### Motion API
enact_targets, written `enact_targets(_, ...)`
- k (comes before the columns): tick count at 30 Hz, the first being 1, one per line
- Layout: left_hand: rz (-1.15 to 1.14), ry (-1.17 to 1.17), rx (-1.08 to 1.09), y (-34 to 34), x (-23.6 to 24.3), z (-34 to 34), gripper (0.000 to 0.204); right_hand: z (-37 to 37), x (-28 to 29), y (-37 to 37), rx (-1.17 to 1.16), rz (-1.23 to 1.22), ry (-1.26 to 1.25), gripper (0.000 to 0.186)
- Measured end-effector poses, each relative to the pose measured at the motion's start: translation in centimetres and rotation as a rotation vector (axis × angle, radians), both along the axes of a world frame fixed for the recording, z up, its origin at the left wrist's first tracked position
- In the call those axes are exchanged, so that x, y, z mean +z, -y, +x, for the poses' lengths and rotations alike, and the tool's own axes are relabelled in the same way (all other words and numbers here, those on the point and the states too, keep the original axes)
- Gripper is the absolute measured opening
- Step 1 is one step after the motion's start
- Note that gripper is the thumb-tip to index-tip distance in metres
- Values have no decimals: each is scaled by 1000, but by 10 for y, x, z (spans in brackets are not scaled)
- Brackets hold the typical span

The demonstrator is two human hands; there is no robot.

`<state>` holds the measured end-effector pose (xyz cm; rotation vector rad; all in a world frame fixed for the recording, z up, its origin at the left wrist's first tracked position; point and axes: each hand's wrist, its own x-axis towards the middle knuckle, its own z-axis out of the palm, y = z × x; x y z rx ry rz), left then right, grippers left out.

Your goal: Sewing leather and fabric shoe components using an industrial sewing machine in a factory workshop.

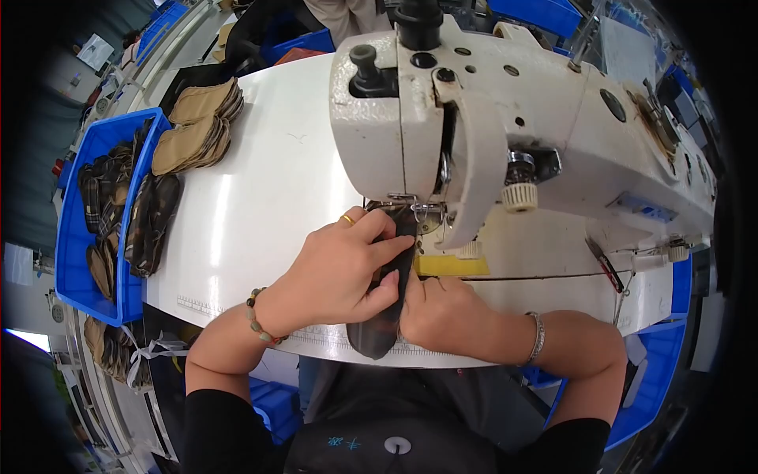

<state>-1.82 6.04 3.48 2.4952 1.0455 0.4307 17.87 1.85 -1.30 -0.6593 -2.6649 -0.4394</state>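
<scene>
A long dark piece of material with a rounded near end (375,338), perhaps a shoe upper, lies under the needle area (425,212) of a white sewing machine (377,146). My left hand (335,265) bends over its left side, fingers and thumb closed on it close to the presser foot. Lower down, along its right edge, my right hand (446,312) is curled, with a fingertip against the material. The far end of the piece is partly hidden by my left fingers and the machine head.
At the left, a blue bin (126,284) holds plaid and dark pieces, with more pieces hanging by its side (154,229). Tan sole-shaped pieces (193,142) are stacked on the white table (260,189). A thread snipper (604,265) lies at the right, beyond a yellow patch (454,265).
</scene>
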Motion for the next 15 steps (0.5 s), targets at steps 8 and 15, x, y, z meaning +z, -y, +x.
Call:
enact_targets(8,228,-130,-4,3,-2,6,39,0,0,2,17,-24,-43,21)
enact_targets(15,236,-182,-17,2,-7,8,40,0,-3,1,-36,-26,-34,29)
